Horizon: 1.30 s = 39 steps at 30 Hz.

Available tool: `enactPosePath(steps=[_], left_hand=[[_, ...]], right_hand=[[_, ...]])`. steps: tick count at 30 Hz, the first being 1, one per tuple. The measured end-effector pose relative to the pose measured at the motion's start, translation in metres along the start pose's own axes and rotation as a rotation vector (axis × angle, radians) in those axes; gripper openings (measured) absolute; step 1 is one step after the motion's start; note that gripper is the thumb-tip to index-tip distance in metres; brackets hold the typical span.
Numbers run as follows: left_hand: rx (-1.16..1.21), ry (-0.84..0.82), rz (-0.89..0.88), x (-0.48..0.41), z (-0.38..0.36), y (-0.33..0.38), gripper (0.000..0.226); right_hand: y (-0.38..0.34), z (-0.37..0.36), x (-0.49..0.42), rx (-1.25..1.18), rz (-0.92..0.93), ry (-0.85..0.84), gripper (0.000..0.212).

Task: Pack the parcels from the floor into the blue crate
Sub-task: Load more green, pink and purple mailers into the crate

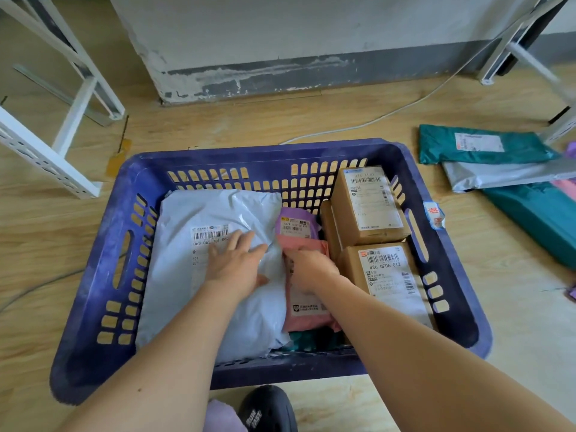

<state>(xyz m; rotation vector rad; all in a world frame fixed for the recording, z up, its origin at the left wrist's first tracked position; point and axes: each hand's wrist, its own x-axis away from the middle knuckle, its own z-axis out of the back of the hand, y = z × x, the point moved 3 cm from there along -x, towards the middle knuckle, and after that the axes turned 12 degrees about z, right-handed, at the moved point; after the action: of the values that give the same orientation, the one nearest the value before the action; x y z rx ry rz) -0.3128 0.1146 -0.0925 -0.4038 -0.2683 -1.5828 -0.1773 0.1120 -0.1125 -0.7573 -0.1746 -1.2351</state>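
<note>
The blue crate [93,322] stands on the wooden floor in front of me. Inside lie a large white mailer bag [199,213], a pink parcel [307,313], a purple parcel [294,224] and two cardboard boxes [367,201] [389,275] on the right. My left hand [233,263] presses flat on the white bag with straight fingers. My right hand [308,269] rests on the pink parcel, fingers bent down over its upper edge. A teal parcel shows under the pink one near the crate's front wall.
On the floor to the right lie a teal bag [480,148], a grey-white bag [505,176] and another teal parcel [539,219]. White metal shelf frames [46,157] stand at left and far right. A white cable [389,113] runs along the floor behind the crate. My black shoe [268,410] is below.
</note>
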Motion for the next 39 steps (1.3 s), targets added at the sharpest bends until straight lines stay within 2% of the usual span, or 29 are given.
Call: enactPosePath(steps=[2,4,7,10,14,18,23,25,30,34,39], left_hand=[[-0.016,-0.021,0.036,-0.003,-0.003,0.003,0.058],[-0.06,-0.02,0.059,-0.003,-0.004,0.003,0.057],[-0.071,-0.02,0.066,-0.004,-0.002,0.003,0.056],[-0.01,-0.011,0.069,-0.005,0.0,0.003,0.051],[0.022,0.085,0.073,-0.005,0.002,0.004,0.047],[0.026,0.099,0.066,-0.006,-0.001,0.006,0.045],[-0.002,0.074,0.066,-0.005,-0.005,0.008,0.046],[0.003,0.058,0.062,-0.005,-0.002,0.008,0.048],[0.062,0.048,0.056,-0.002,0.011,0.01,0.05],[0.073,0.025,0.024,0.011,0.033,0.013,0.054],[0.162,-0.024,-0.052,0.032,0.078,0.035,0.053]], right_hand=[[0.001,-0.002,0.0,0.016,0.013,0.02,0.054],[0.005,-0.007,0.0,-0.034,-0.007,0.008,0.066],[0.013,-0.001,-0.006,-0.131,-0.099,0.116,0.077],[0.015,0.004,-0.025,-0.118,-0.096,0.04,0.07],[0.01,-0.001,-0.035,-0.014,-0.095,-0.104,0.042],[0.008,-0.003,-0.032,0.04,-0.09,-0.192,0.041],[0.007,0.001,-0.03,-0.001,-0.101,-0.193,0.043],[0.006,0.001,-0.027,-0.04,-0.121,-0.154,0.04],[-0.007,0.034,-0.003,-0.132,-0.08,0.081,0.04],[-0.022,0.08,0.031,-0.12,-0.035,0.171,0.045],[-0.028,0.129,0.09,-0.058,0.006,0.267,0.04]])
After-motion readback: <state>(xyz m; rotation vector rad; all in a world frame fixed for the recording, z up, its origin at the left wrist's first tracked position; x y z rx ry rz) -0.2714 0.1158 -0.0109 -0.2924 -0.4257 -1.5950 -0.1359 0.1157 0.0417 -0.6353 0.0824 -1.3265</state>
